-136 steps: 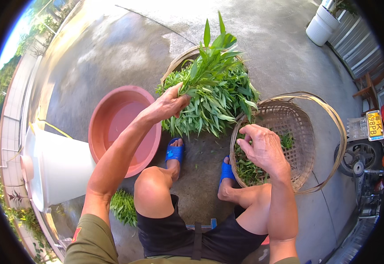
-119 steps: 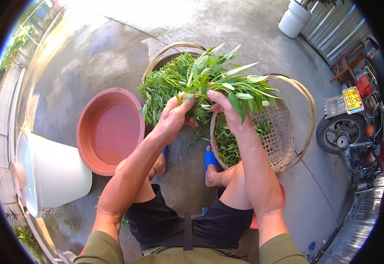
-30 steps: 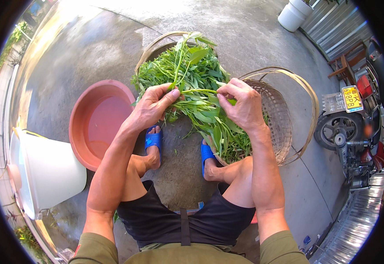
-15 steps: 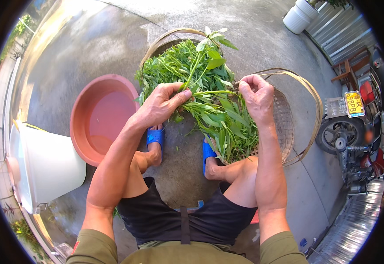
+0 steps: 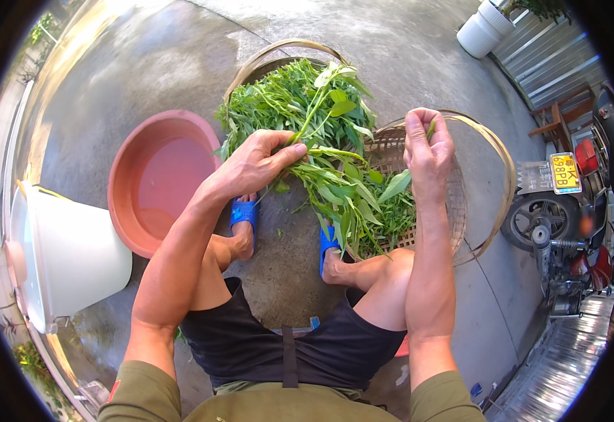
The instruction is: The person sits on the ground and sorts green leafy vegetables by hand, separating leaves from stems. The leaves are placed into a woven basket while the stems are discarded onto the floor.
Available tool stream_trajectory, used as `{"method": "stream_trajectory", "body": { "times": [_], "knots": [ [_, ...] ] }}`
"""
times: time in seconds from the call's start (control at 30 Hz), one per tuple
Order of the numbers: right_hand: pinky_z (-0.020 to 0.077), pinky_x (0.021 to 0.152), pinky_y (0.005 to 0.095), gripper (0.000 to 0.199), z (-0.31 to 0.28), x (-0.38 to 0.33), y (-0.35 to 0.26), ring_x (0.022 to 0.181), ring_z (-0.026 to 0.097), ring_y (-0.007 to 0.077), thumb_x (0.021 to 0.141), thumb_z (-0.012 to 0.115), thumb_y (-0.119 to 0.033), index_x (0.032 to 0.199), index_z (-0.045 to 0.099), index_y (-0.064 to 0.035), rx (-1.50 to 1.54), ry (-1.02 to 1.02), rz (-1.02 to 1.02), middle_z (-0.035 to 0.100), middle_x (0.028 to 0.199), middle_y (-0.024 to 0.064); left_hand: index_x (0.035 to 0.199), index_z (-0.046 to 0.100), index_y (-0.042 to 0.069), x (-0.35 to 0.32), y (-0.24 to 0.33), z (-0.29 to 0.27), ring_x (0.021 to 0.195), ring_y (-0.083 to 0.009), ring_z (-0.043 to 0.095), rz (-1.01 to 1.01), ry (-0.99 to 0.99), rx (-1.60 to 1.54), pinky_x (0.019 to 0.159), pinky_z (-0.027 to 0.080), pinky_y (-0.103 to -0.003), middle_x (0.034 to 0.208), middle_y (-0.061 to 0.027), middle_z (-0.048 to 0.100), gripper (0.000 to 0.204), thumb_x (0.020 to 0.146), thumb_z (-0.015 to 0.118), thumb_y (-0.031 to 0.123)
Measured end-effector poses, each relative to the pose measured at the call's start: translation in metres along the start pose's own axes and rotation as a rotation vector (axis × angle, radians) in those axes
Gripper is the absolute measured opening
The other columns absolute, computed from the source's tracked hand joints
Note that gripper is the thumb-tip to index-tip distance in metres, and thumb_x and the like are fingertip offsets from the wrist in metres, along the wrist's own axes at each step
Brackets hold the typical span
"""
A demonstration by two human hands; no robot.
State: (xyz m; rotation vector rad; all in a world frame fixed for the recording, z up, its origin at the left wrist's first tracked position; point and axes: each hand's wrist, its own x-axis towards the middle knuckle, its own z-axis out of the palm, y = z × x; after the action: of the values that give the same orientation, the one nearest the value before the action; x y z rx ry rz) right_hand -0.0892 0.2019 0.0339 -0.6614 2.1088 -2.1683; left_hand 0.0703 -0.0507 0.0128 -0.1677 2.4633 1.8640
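Note:
My left hand (image 5: 261,160) is closed around a bunch of leafy green stems (image 5: 314,116), pinched between thumb and fingers. Some stems point up and away, others droop right over the near basket. To the right, my right hand (image 5: 430,148) is raised with its fingers pinched on a leafy sprig, of which a green tip shows between them. A long leaf (image 5: 396,185) hangs just below that hand; whether it is part of the sprig I cannot tell. The woven bamboo basket (image 5: 456,204) beneath the right hand has cut greens (image 5: 395,221) in it.
A second handled basket (image 5: 247,74), heaped with greens (image 5: 271,105), stands beyond my hands. At left are a terracotta-coloured basin (image 5: 127,186) and a tipped white bucket (image 5: 81,246). A motorbike (image 5: 546,218), a wooden chair (image 5: 564,112) and a white planter (image 5: 485,29) stand at right.
My right hand has moved right and slightly up, away from the bunch, with a leafy sprig in its fingers. The left hand keeps its hold in nearly the same place.

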Motion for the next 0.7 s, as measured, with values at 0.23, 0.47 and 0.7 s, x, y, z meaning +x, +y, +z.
{"method": "stream_trajectory", "body": {
  "times": [0.23, 0.47, 0.7],
  "knots": [
    [0.0512, 0.058, 0.0348, 0.014, 0.044, -0.027, -0.016, 0.063, 0.064, 0.0202, 0.085, 0.078, -0.006, 0.099, 0.076, -0.0073, -0.526, -0.454, -0.358, 0.067, 0.081, 0.0063, 0.103, 0.073, -0.003, 0.003, -0.009, 0.005, 0.072, -0.0079, 0.051, -0.011, -0.014, -0.036, 0.063, 0.044, -0.032, 0.075, -0.0010, 0.062, 0.037, 0.108, 0.063, 0.032],
    [0.0542, 0.060, 0.0407, 0.008, 0.055, -0.030, -0.005, 0.072, 0.070, 0.0285, 0.087, 0.076, -0.013, 0.086, 0.070, -0.0084, -0.723, -0.512, -0.513, 0.065, 0.082, 0.0066, 0.103, 0.073, -0.004, 0.002, -0.007, 0.007, 0.074, -0.0067, 0.052, -0.021, -0.017, -0.130, 0.065, 0.045, -0.031, 0.079, 0.0014, 0.064, 0.037, 0.108, 0.062, 0.031],
    [0.0528, 0.060, 0.0413, 0.009, 0.061, -0.030, -0.005, 0.067, 0.068, 0.0263, 0.085, 0.077, -0.012, 0.083, 0.069, -0.0073, -0.681, -0.551, -0.440, 0.064, 0.080, 0.0066, 0.107, 0.073, -0.004, 0.002, -0.011, 0.004, 0.076, -0.0051, 0.053, -0.020, -0.079, -0.105, 0.067, 0.047, -0.029, 0.083, 0.0019, 0.067, 0.035, 0.109, 0.062, 0.030]
  ]
}}
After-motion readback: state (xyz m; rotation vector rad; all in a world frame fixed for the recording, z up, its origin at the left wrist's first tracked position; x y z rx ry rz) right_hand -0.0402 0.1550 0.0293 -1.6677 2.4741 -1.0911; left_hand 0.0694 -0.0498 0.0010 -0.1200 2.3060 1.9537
